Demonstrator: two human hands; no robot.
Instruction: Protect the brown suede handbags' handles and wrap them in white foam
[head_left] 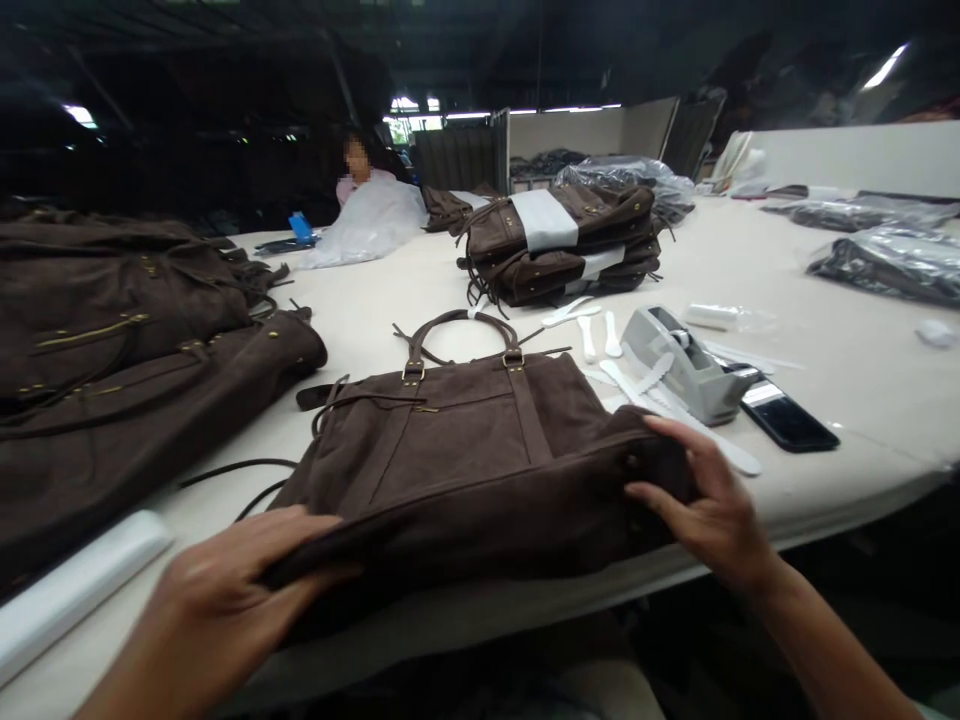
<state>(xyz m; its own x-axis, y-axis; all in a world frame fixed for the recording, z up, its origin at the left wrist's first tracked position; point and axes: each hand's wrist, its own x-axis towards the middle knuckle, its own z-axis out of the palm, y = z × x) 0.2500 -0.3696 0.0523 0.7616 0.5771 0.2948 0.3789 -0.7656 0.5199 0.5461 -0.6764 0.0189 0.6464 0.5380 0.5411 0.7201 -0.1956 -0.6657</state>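
Note:
A dark brown handbag [465,440] lies on the white-covered table in front of me, its two looped handles pointing away. My left hand [232,590] grips the bag's near left corner between thumb and fingers. At the near right corner, my right hand [701,490] pinches the bag's edge, thumb below and fingers above. The bag's bottom side faces me and hangs near the table edge. A white strip wraps the top of the handles. Right of the bag lie several white plastic strips [652,395] and a grey tape dispenser [679,365].
A pile of brown bags [135,340] fills the left side, with a long white bar [82,590] before it. Stacked bags with white bands [547,225] stand farther back. A black phone [791,412] lies right. Plastic-wrapped items [892,260] sit far right. A person [364,175] is behind the table.

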